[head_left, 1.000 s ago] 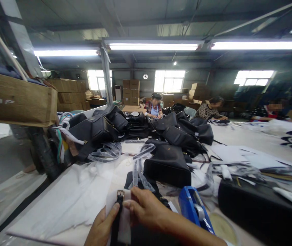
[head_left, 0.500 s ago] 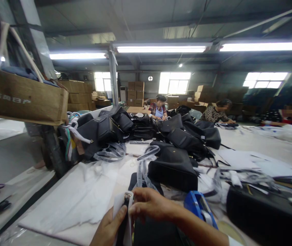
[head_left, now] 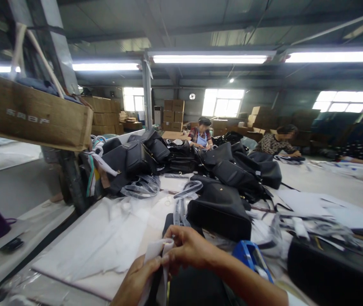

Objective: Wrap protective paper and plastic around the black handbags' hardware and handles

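Low in the middle of the head view, my left hand (head_left: pixel 137 278) is closed round a black strap (head_left: pixel 155 291) with a soft white wrapping sheet (head_left: pixel 152 250) about it. My right hand (head_left: pixel 190 248) pinches the upper edge of that sheet, its fingers close to my left thumb. The sheet now covers the strap's top end, so its metal buckle is mostly hidden. A black bag (head_left: pixel 197 289) lies under my hands. Right of my right forearm stands a blue tape dispenser (head_left: pixel 248 255), partly covered by the arm.
Black bags (head_left: pixel 219 208) are heaped across the table. White sheets (head_left: pixel 89 250) lie at left, with clear-wrapped handles (head_left: pixel 143 187) behind. A large black bag (head_left: pixel 334 263) sits at right. A brown tote (head_left: pixel 35 114) hangs by a metal post (head_left: pixel 73 182). Co-workers (head_left: pixel 200 136) sit across the table.
The white sheet has been folded over the buckle, which showed plainly before. My right fingers have closed on the sheet's edge. The view has turned slightly left.
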A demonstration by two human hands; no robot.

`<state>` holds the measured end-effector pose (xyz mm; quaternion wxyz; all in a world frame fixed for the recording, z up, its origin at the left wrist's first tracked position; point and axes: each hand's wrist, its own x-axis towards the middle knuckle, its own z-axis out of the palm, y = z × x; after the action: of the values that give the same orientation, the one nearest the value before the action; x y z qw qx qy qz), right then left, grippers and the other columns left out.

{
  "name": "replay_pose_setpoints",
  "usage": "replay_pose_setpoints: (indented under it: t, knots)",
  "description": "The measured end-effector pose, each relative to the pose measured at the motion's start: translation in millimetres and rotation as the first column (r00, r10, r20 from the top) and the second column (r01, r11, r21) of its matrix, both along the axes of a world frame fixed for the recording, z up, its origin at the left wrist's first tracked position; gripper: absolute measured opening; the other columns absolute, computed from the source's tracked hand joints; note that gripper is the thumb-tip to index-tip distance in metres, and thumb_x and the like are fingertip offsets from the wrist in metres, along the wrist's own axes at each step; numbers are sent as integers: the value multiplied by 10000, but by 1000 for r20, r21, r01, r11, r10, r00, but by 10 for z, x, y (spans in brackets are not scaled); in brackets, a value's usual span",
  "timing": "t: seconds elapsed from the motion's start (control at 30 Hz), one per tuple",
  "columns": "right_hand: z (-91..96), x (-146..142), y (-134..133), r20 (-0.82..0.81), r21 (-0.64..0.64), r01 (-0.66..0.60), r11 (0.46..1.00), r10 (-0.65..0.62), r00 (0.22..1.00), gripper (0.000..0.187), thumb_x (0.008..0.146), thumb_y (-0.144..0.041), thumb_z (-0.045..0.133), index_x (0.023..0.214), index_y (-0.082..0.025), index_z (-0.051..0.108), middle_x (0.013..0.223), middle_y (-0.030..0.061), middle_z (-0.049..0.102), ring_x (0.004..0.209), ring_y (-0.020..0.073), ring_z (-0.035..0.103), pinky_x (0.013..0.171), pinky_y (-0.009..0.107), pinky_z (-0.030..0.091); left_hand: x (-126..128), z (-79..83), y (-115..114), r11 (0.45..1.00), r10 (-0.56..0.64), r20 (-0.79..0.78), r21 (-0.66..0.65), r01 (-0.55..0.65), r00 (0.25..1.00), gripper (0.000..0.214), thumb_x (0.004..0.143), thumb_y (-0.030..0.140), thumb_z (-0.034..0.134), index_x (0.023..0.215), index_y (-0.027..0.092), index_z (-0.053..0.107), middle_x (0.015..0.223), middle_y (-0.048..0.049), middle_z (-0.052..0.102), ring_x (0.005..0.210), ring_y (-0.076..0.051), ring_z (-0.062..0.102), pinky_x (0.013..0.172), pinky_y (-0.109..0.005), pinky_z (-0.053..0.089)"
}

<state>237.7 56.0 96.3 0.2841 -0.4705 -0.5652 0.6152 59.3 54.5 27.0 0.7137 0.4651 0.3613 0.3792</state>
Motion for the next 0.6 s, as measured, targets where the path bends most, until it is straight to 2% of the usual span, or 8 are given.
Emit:
replay_pose_setpoints:
  t: [0.13,0.2,0.23,0.3,0.4,0.43,0.5,0.6]
  knots:
    - [-23,-26,26,-75,-37,55,998,-58,996,341,568,-262,772,750,-194,492,451,-86,562,380,83,491,383,161,330,-22,-99,-15,989,-76,178,-115,97,981,512,757,417,664,1164,105,654,849,-120,736,848,-302,676,817,-392,498]
    - [-55,-44,44,-119,-46,99,994,-104,987,402,524,-310,802,707,-204,461,416,-98,529,346,72,442,363,164,316,6,-108,-45,986,-98,230,-107,125,968,556,784,451,624,1213,99,608,898,-139,735,882,-318,673,831,-413,493]
    - [-75,-54,50,-129,-43,124,991,-128,983,418,516,-321,806,700,-208,449,410,-99,522,338,68,426,358,165,308,29,-100,-69,991,-104,208,-64,120,973,576,795,482,609,1230,104,589,937,-147,731,889,-323,671,831,-421,493]
    - [-116,-78,50,-120,-20,177,984,-178,977,409,530,-308,795,706,-213,438,429,-92,538,346,72,435,359,167,304,84,-69,-131,993,-57,57,102,51,997,594,792,534,621,1222,126,583,1049,-157,713,921,-330,662,863,-426,482]
    - [-163,-126,16,-76,38,262,964,-258,963,360,564,-257,770,710,-209,444,481,-84,555,383,77,460,380,173,313,177,-9,-232,928,193,-166,351,-125,967,549,737,512,703,1154,164,621,1197,-138,667,1080,-346,602,982,-385,410]
    - [-172,-142,-2,-64,60,285,957,-281,958,347,574,-247,766,703,-206,447,489,-87,542,395,73,454,393,174,316,204,8,-258,907,268,-200,382,-176,942,526,742,505,698,1141,169,630,1191,-130,670,1105,-342,587,987,-361,401]
    - [-182,-157,-39,-37,124,325,938,-323,946,328,594,-239,766,688,-197,455,508,-93,507,429,60,430,421,171,309,242,34,-288,897,325,-226,380,-224,918,482,786,512,644,1126,169,639,1060,-111,708,1015,-318,612,891,-327,446]
    - [-186,-112,-84,-9,193,310,931,-314,949,310,637,-263,761,722,-191,472,538,-95,478,457,54,414,434,167,289,248,50,-281,930,246,-200,323,-173,948,430,838,528,580,1057,164,652,720,-40,663,672,-233,580,644,-287,456]
